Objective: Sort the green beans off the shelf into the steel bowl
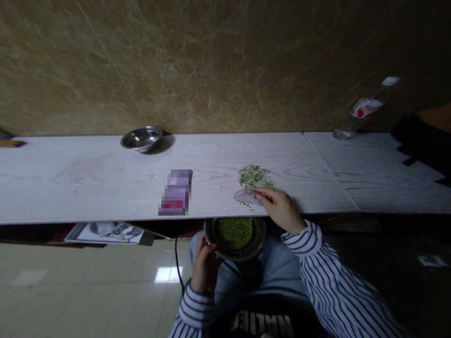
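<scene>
My left hand (204,267) grips the rim of a metal bowl (260,244) full of green beans (234,232), held just below the table's near edge over my lap. My right hand (278,206) rests on the white table (105,183), fingers closed on a thin clear plastic card (244,195) set against a small pile of green beans (254,177). A few loose beans lie by the card near the edge. Both sleeves are blue-and-white striped.
An empty steel bowl (142,138) stands at the table's far side by the wall. A blurred purple packet (176,192) lies left of the bean pile. A plastic water bottle (364,109) leans at the far right, beside dark objects (423,141). Papers (105,232) sit under the table.
</scene>
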Motion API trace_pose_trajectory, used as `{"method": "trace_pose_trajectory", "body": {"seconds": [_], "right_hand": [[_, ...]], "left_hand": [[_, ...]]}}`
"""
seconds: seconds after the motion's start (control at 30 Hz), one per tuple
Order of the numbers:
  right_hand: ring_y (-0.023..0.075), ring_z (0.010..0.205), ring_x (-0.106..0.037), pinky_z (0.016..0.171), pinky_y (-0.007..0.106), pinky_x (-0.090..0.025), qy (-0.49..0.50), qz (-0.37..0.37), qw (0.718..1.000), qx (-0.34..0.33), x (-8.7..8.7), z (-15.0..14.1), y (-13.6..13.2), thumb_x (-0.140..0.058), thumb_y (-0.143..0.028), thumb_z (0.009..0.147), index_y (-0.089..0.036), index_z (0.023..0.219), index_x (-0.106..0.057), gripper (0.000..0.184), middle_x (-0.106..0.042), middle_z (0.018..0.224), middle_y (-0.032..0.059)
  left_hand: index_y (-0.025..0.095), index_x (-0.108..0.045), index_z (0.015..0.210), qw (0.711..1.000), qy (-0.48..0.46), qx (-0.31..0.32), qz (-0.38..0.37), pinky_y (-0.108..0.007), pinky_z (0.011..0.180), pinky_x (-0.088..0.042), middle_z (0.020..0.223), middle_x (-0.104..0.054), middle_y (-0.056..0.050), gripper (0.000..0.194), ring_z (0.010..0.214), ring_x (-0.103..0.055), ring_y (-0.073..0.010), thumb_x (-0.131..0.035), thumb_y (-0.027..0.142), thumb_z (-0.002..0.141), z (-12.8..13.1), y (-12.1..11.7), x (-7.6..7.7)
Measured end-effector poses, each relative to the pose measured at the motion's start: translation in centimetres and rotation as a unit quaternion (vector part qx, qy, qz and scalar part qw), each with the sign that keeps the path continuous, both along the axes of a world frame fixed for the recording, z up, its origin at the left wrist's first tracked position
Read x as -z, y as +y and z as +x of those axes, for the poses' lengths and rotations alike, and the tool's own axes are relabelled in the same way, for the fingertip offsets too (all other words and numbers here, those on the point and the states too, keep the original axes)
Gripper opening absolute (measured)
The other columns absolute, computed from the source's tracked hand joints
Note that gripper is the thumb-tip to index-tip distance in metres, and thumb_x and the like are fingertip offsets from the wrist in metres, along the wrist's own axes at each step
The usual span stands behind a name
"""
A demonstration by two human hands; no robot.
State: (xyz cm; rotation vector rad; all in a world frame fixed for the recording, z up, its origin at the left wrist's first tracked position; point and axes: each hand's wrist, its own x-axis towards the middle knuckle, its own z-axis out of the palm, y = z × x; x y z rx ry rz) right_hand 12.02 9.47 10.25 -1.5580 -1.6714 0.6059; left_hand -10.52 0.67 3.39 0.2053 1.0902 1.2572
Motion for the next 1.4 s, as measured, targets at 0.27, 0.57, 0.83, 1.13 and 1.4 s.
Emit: {"method": "trace_pose_trajectory", "body": {"seconds": [0.27,0.57,0.83,1.13,1.4], "right_hand": [[0.0231,0.102,-0.076,0.094,0.038,-0.06,-0.004,-0.012,0.999,-0.032,-0.4,-0.3,-0.6,-0.06,-0.022,0.091,-0.022,0.111,-0.078,0.027,-0.08,0.111,0.0065],[0.0219,0.09,-0.078,0.084,0.035,-0.062,-0.03,-0.028,0.996,-0.074,-1.0,-0.5,-2.5,-0.06,-0.025,0.092,-0.025,0.108,-0.079,0.024,-0.082,0.104,0.0042],[0.0226,0.092,-0.077,0.083,0.034,-0.062,0.001,0.014,0.999,-0.031,-1.2,1.1,-3.7,-0.06,-0.03,0.091,-0.023,0.108,-0.079,0.026,-0.082,0.104,0.0059],[0.0242,0.094,-0.077,0.087,0.037,-0.063,0.044,0.035,0.998,0.032,-0.8,3.3,-5.1,-0.064,-0.035,0.089,-0.023,0.106,-0.08,0.026,-0.081,0.104,0.0072],[0.0255,0.096,-0.077,0.093,0.04,-0.061,0.066,0.049,0.994,0.072,-0.7,4.8,-6.0,-0.067,-0.037,0.087,-0.023,0.105,-0.08,0.026,-0.081,0.104,0.0075]], "left_hand": [[0.027,-0.069,0.119,1.0,-0.013,0.013,0.01,-0.036,0.079,-0.055,0.112,-0.071,-0.005,0.052,0.095,-0.064,-0.0232,-0.073,0.022,0.067,0.5,-0.1,-0.1],[0.027,-0.07,0.115,0.999,-0.008,0.038,0.013,-0.036,0.078,-0.055,0.115,-0.07,-0.006,0.049,0.098,-0.064,-0.0252,-0.073,0.025,0.066,1.2,0.0,0.8],[0.023,-0.07,0.118,0.999,-0.013,0.047,-0.008,-0.038,0.075,-0.054,0.106,-0.072,-0.008,0.055,0.094,-0.065,-0.0279,-0.075,0.025,0.063,1.4,-1.1,1.5],[0.024,-0.067,0.119,0.998,0.008,0.039,-0.038,-0.029,0.059,-0.048,0.085,-0.071,-0.002,0.056,0.072,-0.062,-0.0199,-0.075,0.02,0.063,1.7,-2.6,2.0],[0.026,-0.064,0.124,0.997,0.042,0.051,-0.048,-0.03,0.065,-0.049,0.096,-0.073,-0.003,0.063,0.083,-0.064,-0.0221,-0.077,0.027,0.063,2.4,-2.9,1.8]]}}
